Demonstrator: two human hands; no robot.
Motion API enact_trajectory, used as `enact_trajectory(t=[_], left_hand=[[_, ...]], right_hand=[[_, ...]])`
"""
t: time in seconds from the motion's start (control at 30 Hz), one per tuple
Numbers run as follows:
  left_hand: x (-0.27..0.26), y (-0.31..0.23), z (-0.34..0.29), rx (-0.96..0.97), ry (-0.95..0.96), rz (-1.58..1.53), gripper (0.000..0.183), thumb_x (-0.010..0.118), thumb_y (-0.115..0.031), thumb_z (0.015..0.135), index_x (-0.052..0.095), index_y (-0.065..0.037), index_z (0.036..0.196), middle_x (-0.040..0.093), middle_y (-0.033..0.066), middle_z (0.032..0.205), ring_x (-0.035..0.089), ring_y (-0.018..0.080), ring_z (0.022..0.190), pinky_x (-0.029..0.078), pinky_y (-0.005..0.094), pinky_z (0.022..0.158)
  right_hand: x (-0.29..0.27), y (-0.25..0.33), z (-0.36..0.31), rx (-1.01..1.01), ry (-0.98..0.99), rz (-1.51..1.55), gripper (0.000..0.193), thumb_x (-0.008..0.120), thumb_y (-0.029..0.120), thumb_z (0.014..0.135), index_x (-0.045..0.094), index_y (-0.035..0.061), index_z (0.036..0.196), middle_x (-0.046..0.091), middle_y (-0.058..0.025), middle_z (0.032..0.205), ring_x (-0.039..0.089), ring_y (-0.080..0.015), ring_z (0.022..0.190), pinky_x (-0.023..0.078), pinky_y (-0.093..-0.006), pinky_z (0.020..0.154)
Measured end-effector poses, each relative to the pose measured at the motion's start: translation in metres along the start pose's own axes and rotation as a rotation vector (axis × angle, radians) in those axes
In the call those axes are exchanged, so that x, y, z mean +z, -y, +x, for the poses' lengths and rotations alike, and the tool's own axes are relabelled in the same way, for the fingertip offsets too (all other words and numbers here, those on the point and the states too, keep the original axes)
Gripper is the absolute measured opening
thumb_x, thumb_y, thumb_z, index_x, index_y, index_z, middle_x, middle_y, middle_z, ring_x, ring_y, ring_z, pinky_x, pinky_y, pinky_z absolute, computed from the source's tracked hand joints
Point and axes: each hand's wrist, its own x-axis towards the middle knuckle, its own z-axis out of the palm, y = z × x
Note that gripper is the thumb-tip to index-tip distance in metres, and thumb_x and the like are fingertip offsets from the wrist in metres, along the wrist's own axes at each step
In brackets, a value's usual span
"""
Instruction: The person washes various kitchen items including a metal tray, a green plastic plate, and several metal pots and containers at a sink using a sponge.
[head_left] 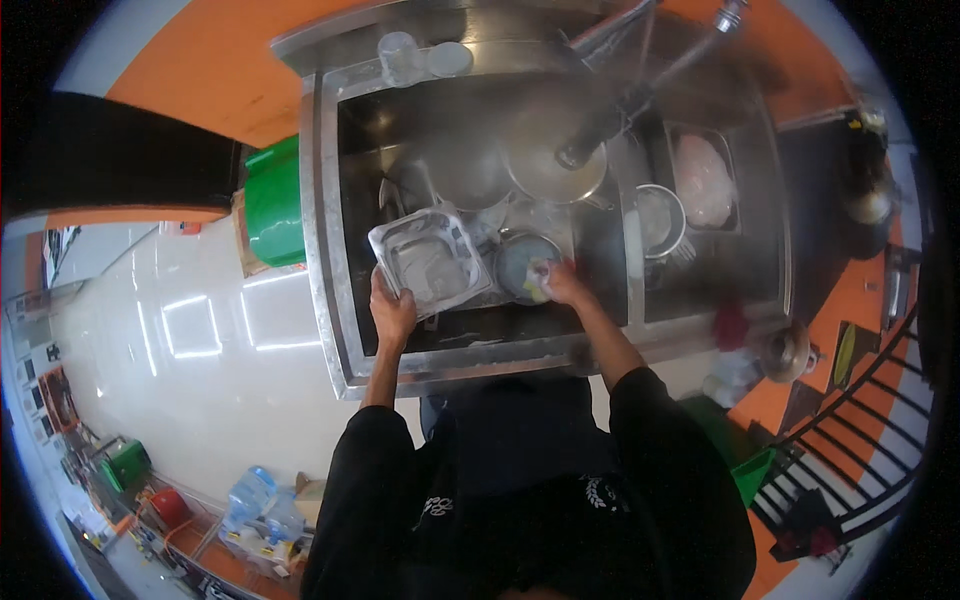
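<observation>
My left hand is closed on the near left rim of a rectangular metal pan, thumb on top, tilting it a little in the sink. Suds streak the pan's inside walls. In my right hand is a yellow-green sponge, partly covered by my fingers. The sponge is at the right side of a round metal pot, which holds cloudy greyish liquid. The pan and the pot sit side by side, close together. Haze blurs the inside of the sink, so I cannot tell whether the sponge touches the liquid.
Larger round pots stand behind in the steel sink. A black-handled spray faucet hangs above them. The right compartment holds a small saucepan and a tray with a pale wrapped lump. Two cups rest on the back ledge.
</observation>
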Motion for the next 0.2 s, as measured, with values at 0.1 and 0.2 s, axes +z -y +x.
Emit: enact_trajectory(t=[0.1, 0.2], left_hand=[[-0.009, -0.02, -0.006, -0.066, 0.005, -0.039, 0.059, 0.051, -0.003, 0.068, 0.039, 0.009, 0.125, 0.052, 0.0317, 0.115, 0.05, 0.0404, 0.112, 0.037, 0.0414, 0.097], [-0.003, -0.016, -0.012, -0.107, -0.008, -0.192, 0.063, 0.052, -0.002, 0.066, 0.038, 0.008, 0.127, 0.052, 0.0298, 0.119, 0.051, 0.0389, 0.113, 0.036, 0.043, 0.098]], right_hand=[[-0.015, 0.022, 0.019, 0.164, -0.346, 0.372, 0.037, 0.056, 0.04, 0.085, 0.063, 0.0059, 0.097, 0.064, -0.0165, 0.093, 0.062, -0.0327, 0.09, 0.047, -0.0403, 0.078], [-0.04, 0.02, 0.043, 0.134, -0.122, 1.265, 0.043, 0.058, 0.045, 0.083, 0.057, 0.011, 0.108, 0.063, -0.0121, 0.1, 0.062, -0.0268, 0.091, 0.046, -0.0412, 0.079]])
